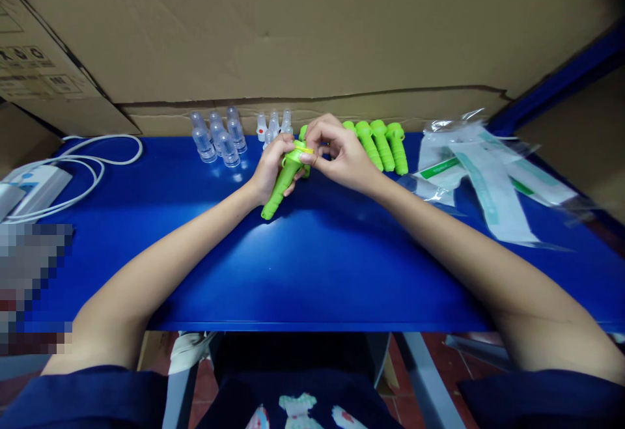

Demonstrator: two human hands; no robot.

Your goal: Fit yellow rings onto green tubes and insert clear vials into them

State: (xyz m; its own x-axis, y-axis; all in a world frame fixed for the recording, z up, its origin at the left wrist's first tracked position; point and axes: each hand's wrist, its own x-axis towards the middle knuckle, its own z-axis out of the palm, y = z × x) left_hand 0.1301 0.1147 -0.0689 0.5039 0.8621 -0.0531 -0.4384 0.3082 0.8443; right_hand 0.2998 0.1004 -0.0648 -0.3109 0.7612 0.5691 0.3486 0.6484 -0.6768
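Left hand: the left hand [271,167] was closed around a green plastic part [283,185], holding it in a slant, the narrow end down near the blue table [312,266] and the wide end up.
Right hand: the right hand [339,152] was at the wide top of the same part, the thumb and the first finger pinched narrow on a small yellowish ring [305,150] at the rim; the other fingers were curled.
Green part: it was above the middle of the table, a little toward the far edge, between the two hands.
Other green parts: a row of green parts [383,142] lay just behind the right hand, side by side.
Clear caps: a group of clear plastic caps [219,136] stood left of the hands, near the cardboard wall [312,25].
Small white pieces: some small white pieces [274,124] stood just behind the left hand.
Pouches: sealed pouches [488,175] lay at the right side of the table.
Cable: a white cable [88,162] lay at the left side.
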